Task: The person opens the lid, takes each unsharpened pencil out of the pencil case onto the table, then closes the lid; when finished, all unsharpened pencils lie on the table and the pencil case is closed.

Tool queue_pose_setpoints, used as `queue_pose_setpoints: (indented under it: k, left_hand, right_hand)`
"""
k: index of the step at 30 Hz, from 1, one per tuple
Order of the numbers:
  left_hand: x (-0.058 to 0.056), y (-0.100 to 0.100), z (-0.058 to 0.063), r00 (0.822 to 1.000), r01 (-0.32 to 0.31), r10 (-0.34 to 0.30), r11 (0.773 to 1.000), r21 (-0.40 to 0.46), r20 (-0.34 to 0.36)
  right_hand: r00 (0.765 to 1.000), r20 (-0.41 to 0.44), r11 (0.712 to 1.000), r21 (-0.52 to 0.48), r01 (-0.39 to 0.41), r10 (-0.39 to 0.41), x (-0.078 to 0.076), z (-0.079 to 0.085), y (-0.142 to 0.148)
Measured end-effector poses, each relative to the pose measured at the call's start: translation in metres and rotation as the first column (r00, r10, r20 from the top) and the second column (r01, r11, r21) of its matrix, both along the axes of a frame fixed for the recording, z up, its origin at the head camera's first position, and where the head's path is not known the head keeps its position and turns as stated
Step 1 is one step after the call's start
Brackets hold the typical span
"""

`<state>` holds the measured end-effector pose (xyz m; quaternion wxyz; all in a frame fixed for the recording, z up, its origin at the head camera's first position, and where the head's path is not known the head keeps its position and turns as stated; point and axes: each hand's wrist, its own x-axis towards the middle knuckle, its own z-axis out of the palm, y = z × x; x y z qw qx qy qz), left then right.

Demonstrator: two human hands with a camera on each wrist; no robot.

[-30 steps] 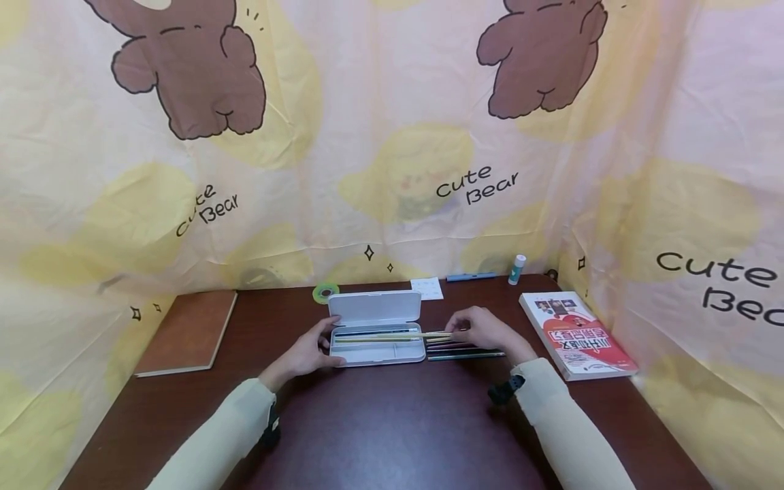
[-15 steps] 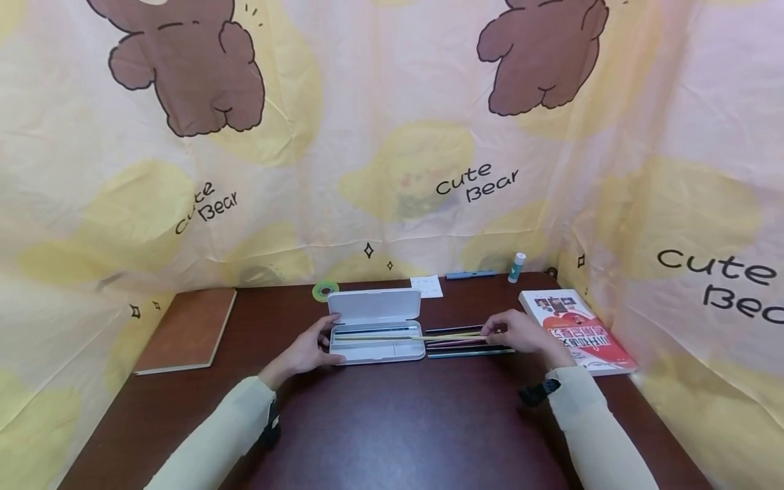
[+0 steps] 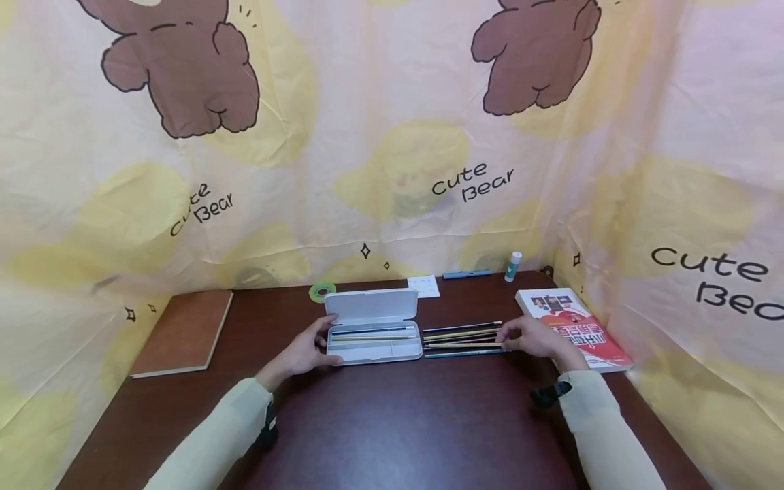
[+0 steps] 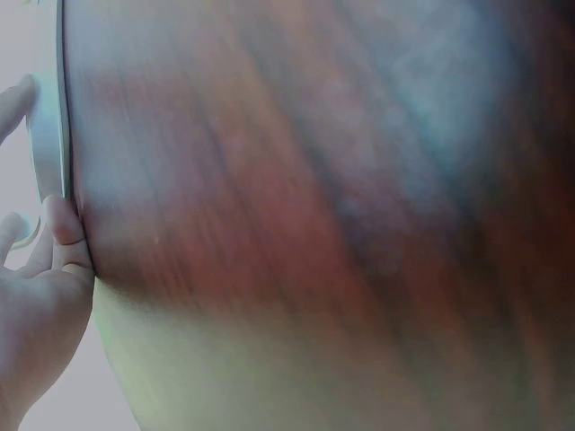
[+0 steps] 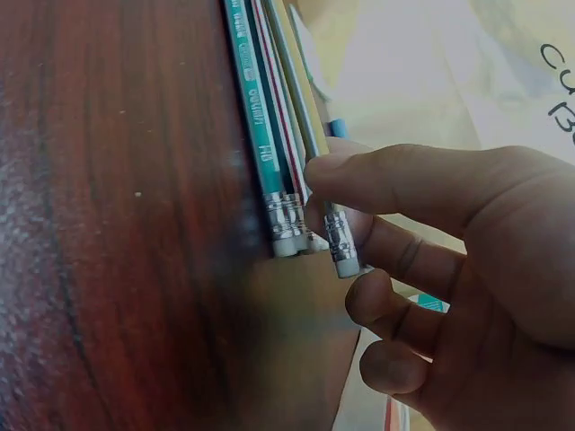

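A white pencil case [image 3: 371,306] lies with its lid raised, and a few pencils [image 3: 373,335] rest in its rear compartment. My left hand [image 3: 301,350] grips its left end, thumb at the front edge and fingers toward the back. Right of the case, several pencils [image 3: 462,327] lie side by side on the table. My right hand [image 3: 531,336] pinches a yellowish pencil [image 5: 340,235] between thumb and index finger near its eraser end. This pencil lies close over the others, next to a teal pencil [image 5: 260,135] with a white eraser.
A brown notebook [image 3: 184,333] lies at the left, and a red and white book [image 3: 578,333] sits just beyond my right hand. Along the back are a green tape roll [image 3: 322,292], a paper slip [image 3: 424,286], a blue pen [image 3: 467,274] and a glue stick [image 3: 513,267].
My right hand has drawn the pencil rightward from over the case to the group of pencils on the table. The left hand has stayed on the case.
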<state>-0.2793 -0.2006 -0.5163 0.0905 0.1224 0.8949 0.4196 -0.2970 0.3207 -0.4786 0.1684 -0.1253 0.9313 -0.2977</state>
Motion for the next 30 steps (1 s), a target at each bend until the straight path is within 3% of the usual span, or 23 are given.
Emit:
queue_pose_setpoints:
  k: [13,30]
  left_hand:
    - [0.0004,0.0002,0.0059,1.000,-0.004,0.004,1.000,-0.008,-0.001]
    - [0.0010,0.0001,0.0037,1.000,0.003,-0.003,1.000,-0.001,0.001]
  right_hand:
    - [1.000,-0.016,1.000,-0.019,-0.017,0.017,-0.0033,-0.0007,-0.0027]
    - [1.000,-0.010,1.000,0.001,-0.017,0.017,-0.0052,-0.0050,-0.0045]
